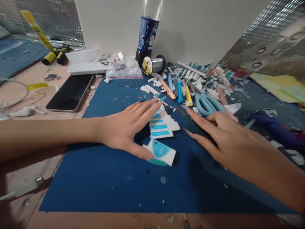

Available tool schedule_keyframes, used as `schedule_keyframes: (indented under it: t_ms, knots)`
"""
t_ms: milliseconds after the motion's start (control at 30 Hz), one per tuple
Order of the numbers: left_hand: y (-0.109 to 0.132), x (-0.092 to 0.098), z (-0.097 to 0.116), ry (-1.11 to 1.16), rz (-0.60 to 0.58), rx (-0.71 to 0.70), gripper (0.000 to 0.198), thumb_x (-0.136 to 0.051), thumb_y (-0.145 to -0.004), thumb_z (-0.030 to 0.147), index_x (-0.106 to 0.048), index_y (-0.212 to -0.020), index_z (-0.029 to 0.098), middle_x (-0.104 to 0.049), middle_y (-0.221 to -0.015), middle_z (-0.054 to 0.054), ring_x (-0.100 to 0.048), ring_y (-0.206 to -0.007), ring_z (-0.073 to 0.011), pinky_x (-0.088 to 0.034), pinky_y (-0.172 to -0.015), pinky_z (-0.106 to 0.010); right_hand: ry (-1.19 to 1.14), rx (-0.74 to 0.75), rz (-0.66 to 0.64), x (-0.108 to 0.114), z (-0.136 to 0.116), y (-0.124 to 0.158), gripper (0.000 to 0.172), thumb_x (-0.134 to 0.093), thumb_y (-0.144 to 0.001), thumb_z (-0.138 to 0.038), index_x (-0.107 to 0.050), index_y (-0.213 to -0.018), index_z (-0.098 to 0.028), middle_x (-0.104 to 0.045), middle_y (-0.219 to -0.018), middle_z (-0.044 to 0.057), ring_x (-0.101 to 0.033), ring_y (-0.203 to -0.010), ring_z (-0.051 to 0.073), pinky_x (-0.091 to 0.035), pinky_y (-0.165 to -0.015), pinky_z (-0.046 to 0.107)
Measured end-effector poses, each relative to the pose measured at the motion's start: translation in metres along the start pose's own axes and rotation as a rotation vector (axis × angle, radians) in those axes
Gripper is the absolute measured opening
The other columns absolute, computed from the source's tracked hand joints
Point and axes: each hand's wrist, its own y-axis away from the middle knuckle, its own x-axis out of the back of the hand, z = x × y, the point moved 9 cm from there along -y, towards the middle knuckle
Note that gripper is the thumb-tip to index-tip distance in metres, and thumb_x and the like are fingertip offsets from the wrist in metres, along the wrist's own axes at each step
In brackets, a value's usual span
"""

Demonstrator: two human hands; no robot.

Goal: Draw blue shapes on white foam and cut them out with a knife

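L hand [124,130] flat n open on the cards [162,127], thumb on one. R hand [228,143] open too, holding nothing, right by the scissors [206,103].

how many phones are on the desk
2. A dark-screened phone lies face up left of the blue mat; a white phone lies camera-side up just behind it. The scrap pile could hide more.

We see a dark phone [70,93] face up on the counter [30,79] left of the blue mat [107,178], a white phone [88,67] behind it, then a plastic bag [124,70], a bottle [147,35], a wire spool [153,65] and coloured pens [179,90] among scraps [205,76].
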Motion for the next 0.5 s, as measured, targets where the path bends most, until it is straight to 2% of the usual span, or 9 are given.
schedule_keyframes:
  t_ms: [33,100,167,200,267,300,367,433,500]
  knots:
    - [0.001,0.002,0.0,0.033,0.025,-0.013,0.115,-0.046,-0.08,0.082,0.011,-0.156,0.016,0.007,-0.164,-0.02,-0.002,-0.15,-0.0457,-0.009,-0.118,-0.066,0.012,0.054,0.049,0.005,-0.006,-0.007,0.062,-0.027,-0.101,-0.047,-0.042,-0.149,-0.011,-0.058,-0.098,0.019,-0.063,-0.089,0.032,-0.054,-0.064,0.04]
    - [0.004,0.007,-0.004,0.112,0.084,-0.007,0.11,-0.046,-0.082,0.081,0.008,-0.157,0.021,0.006,-0.165,-0.016,-0.001,-0.151,-0.0431,-0.011,-0.119,-0.064,-0.043,0.176,0.144,0.014,-0.017,-0.018,0.069,-0.028,-0.1,-0.051,-0.037,-0.15,-0.003,-0.051,-0.121,0.029,-0.054,-0.116,0.042,-0.052,-0.084,0.054]
    - [0.007,0.011,-0.01,0.208,0.139,0.014,0.103,-0.044,-0.084,0.08,0.003,-0.157,0.025,0.003,-0.166,-0.012,0.0,-0.152,-0.04,-0.012,-0.121,-0.062,-0.192,0.258,0.164,0.016,-0.022,-0.029,0.069,-0.036,-0.098,-0.052,-0.033,-0.152,-0.009,-0.047,-0.136,0.026,-0.046,-0.127,0.04,-0.05,-0.094,0.055]
    - [0.007,0.012,-0.013,0.256,0.154,0.018,0.099,-0.042,-0.085,0.079,-0.001,-0.158,0.026,0.001,-0.166,-0.01,0.0,-0.152,-0.0386,-0.012,-0.122,-0.06,-0.274,0.277,0.153,0.015,-0.024,-0.035,0.063,-0.04,-0.098,-0.049,-0.037,-0.151,-0.013,-0.048,-0.139,0.022,-0.045,-0.129,0.037,-0.05,-0.095,0.053]
    - [0.008,0.017,-0.017,0.36,0.199,0.009,0.088,-0.04,-0.088,0.076,-0.012,-0.157,0.028,-0.006,-0.166,-0.007,-0.004,-0.153,-0.0354,-0.012,-0.124,-0.056,-0.415,0.282,0.169,0.019,-0.025,-0.046,0.043,-0.043,-0.1,-0.033,-0.052,-0.14,-0.019,-0.056,-0.136,0.015,-0.048,-0.128,0.032,-0.049,-0.097,0.05]
    - [0.009,0.02,-0.019,0.417,0.231,-0.005,0.083,-0.039,-0.09,0.074,-0.018,-0.156,0.03,-0.011,-0.166,-0.005,-0.009,-0.153,-0.0342,-0.014,-0.125,-0.054,-0.476,0.286,0.221,0.025,-0.025,-0.05,0.035,-0.042,-0.1,-0.025,-0.062,-0.128,-0.02,-0.062,-0.127,0.014,-0.053,-0.121,0.03,-0.049,-0.097,0.049]
    - [0.01,0.029,-0.02,0.516,0.317,-0.027,0.072,-0.033,-0.092,0.073,-0.027,-0.153,0.033,-0.021,-0.164,-0.004,-0.023,-0.15,-0.0318,-0.022,-0.123,-0.05,-0.587,0.28,0.31,0.04,-0.024,-0.056,0.027,-0.044,-0.098,-0.018,-0.07,-0.108,-0.02,-0.07,-0.106,0.01,-0.062,-0.102,0.024,-0.051,-0.088,0.042]
    - [0.011,0.036,-0.02,0.546,0.392,-0.035,0.072,-0.025,-0.093,0.074,-0.029,-0.151,0.031,-0.029,-0.161,-0.008,-0.038,-0.144,-0.031,-0.036,-0.117,-0.048,-0.677,0.219,0.38,0.054,-0.02,-0.06,0.019,-0.051,-0.096,-0.022,-0.069,-0.092,-0.02,-0.07,-0.086,0.007,-0.063,-0.084,0.02,-0.052,-0.076,0.035]
    - [0.013,0.042,-0.019,0.527,0.468,-0.03,0.076,-0.026,-0.092,0.075,-0.027,-0.15,0.025,-0.035,-0.156,-0.014,-0.045,-0.138,-0.0314,-0.045,-0.109,-0.046,-0.788,0.103,0.367,0.06,-0.012,-0.063,0.022,-0.057,-0.094,-0.031,-0.065,-0.077,-0.019,-0.065,-0.072,0.004,-0.059,-0.07,0.016,-0.049,-0.065,0.029]
